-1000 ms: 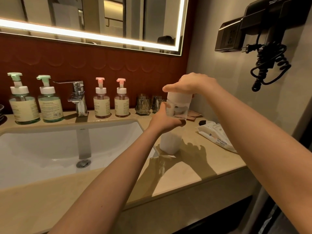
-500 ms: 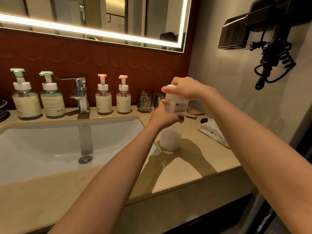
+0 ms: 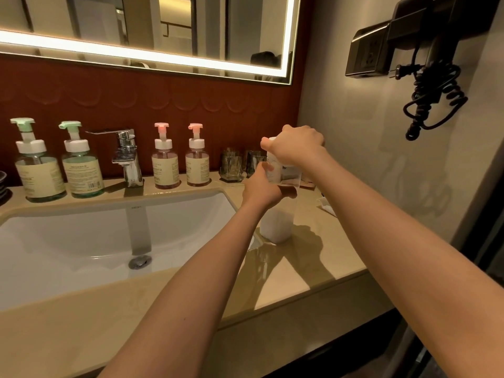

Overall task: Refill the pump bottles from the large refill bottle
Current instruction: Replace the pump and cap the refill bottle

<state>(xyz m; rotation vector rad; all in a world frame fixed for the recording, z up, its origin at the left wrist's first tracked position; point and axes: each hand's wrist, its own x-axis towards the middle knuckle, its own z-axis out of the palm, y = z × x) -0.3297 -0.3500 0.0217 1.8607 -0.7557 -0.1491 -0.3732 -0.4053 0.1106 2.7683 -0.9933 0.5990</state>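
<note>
The large refill bottle (image 3: 276, 225), translucent with white liquid in its lower half, stands upright on the counter right of the sink. My left hand (image 3: 261, 188) grips its middle. My right hand (image 3: 296, 144) is curled over its white cap at the top. Two green-pump bottles (image 3: 41, 170) (image 3: 81, 166) stand left of the tap. Two smaller pink-pump bottles (image 3: 165, 162) (image 3: 197, 162) stand right of it, against the red wall.
A white sink (image 3: 68, 241) with a chrome tap (image 3: 126, 156) fills the left of the beige counter (image 3: 300, 271). Two dark glasses (image 3: 231, 166) stand behind the refill bottle. A white packet (image 3: 327, 205) lies at the right. A hair dryer (image 3: 425, 77) hangs on the wall.
My right hand has turned a little on the cap while the left keeps its grip on the standing bottle. The camera has shifted slightly.
</note>
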